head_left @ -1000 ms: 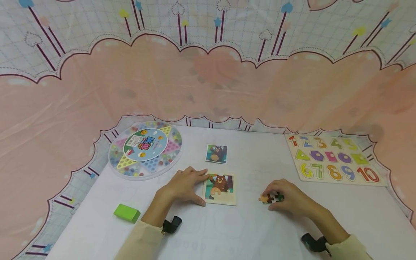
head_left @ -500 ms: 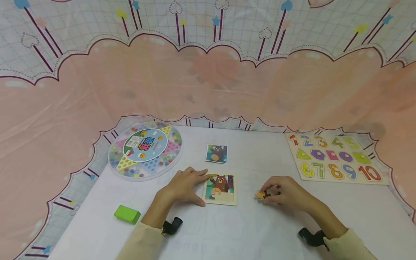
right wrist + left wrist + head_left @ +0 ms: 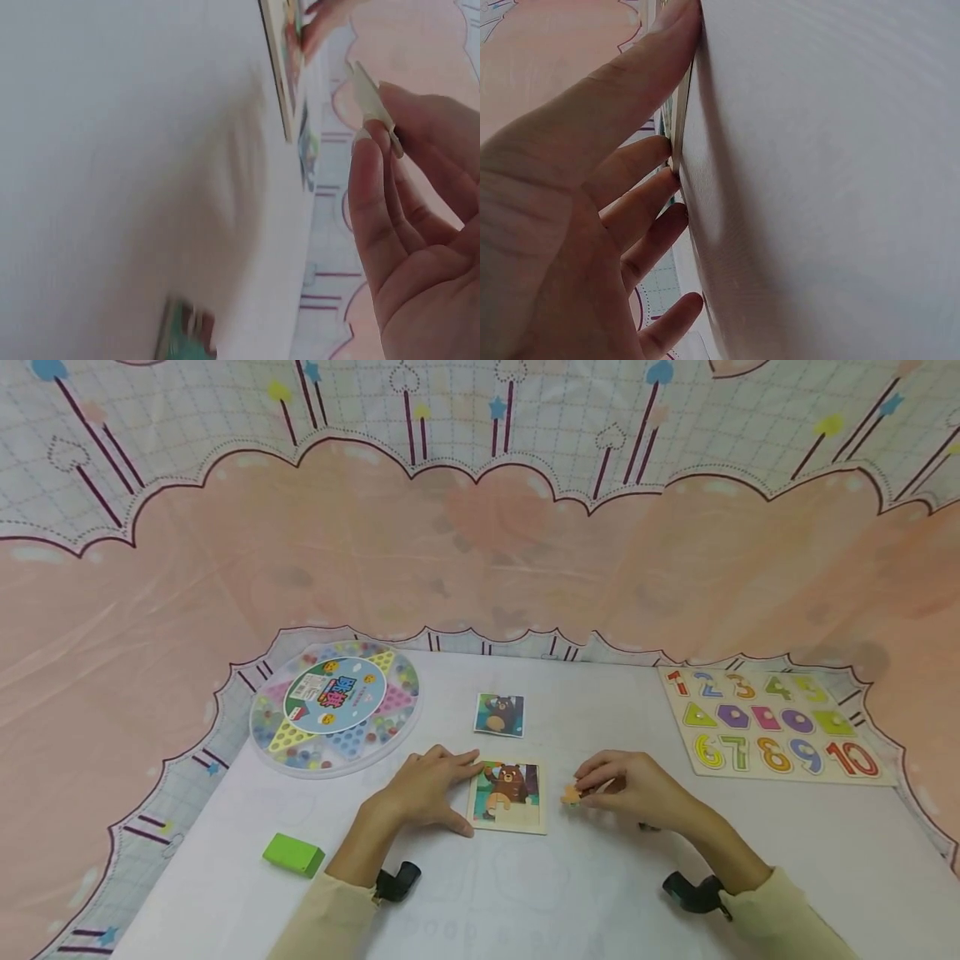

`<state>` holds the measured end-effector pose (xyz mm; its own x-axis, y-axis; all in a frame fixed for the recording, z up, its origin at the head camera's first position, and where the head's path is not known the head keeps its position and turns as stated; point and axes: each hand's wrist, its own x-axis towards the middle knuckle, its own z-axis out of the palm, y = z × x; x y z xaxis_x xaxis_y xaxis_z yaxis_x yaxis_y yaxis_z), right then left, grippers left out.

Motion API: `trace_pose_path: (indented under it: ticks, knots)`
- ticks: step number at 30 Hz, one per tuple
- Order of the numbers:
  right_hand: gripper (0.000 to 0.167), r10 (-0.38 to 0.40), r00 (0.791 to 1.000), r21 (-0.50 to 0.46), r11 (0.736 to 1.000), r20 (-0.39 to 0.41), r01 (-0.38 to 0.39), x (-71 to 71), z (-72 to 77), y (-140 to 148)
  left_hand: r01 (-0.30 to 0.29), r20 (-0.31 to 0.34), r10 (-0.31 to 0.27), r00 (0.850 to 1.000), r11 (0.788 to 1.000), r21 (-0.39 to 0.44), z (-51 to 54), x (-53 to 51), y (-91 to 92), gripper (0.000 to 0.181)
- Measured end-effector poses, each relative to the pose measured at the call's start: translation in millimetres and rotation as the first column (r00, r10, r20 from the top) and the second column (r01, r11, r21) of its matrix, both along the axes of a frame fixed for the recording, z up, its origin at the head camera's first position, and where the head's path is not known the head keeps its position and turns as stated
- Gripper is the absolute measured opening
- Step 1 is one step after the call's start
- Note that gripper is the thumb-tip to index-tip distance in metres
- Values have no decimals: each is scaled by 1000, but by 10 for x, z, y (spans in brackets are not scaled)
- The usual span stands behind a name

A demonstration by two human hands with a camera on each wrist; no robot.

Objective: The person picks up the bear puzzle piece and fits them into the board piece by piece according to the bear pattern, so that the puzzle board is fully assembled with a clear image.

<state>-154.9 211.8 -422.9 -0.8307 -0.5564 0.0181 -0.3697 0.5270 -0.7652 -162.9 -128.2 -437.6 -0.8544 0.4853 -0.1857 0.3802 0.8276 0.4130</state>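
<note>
A wooden jigsaw tray (image 3: pixel 531 817) with a brown bear picture lies mid-table; bare wood shows at its lower right. My left hand (image 3: pixel 429 785) rests at the tray's left side, index finger near the upper corner and thumb by the lower one, fingers spread. Just right of the tray, my right hand (image 3: pixel 637 789) pinches a jigsaw piece (image 3: pixel 572 795) between thumb and fingers, above the table. In the right wrist view the piece (image 3: pixel 369 97) is seen nearly edge-on. Another jigsaw piece (image 3: pixel 189 330) lies on the table, mostly hidden by the right hand in the head view.
Behind the tray lies a small bear picture card (image 3: pixel 499 716). A round Chinese checkers set (image 3: pixel 335 708) sits at the back left, with a green block (image 3: pixel 293 853) nearer the front. At the back right is a number-and-shape board (image 3: pixel 776 727).
My right hand has moved left towards the tray, lifting one jigsaw piece away and leaving another on the table. The left hand has stayed at the tray's edge.
</note>
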Motion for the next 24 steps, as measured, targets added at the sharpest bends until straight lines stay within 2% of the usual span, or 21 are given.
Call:
trace_pose_path:
  ticks: [9,15,19,24]
  knots:
    - [17,-18,999,-32,999,45,19,-3,-145,-407,5,-8,-5,1000,1000,-13,-7,3,2,95]
    - [19,16,997,-39,999,69,-13,4,-217,-702,0,-2,0,1000,1000,-6,8,3,-7,95]
    - [17,37,998,-43,998,58,-35,10,-230,-823,-1,1,1,1000,1000,0,18,7,-8,95]
    - [15,20,999,-21,1000,35,-19,25,-231,-913,3,-2,-3,1000,1000,-1,13,5,-10,94]
